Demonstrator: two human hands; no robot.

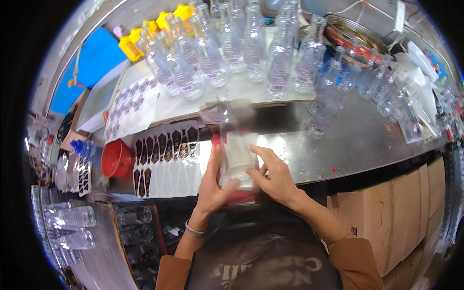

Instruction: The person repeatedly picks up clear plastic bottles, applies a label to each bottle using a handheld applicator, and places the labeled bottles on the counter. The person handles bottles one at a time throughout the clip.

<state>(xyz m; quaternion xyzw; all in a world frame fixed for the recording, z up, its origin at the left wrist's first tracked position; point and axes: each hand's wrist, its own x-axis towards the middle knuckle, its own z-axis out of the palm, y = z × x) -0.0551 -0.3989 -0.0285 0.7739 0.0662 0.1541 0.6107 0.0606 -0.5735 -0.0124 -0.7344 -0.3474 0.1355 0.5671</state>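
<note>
Between two hands, the left hand and the right hand, is one glass bottle (blurred). Beyond them, more than a dozen clear bottles crowd together, too overlapped for an exact count, along with at least four yellow containers and one round metal pan. Left of the left hand: one red bowl, one blue plastic bottle, and one sheet with two dark labels in its near row. Right of the right hand: at least two cardboard boxes.
</note>
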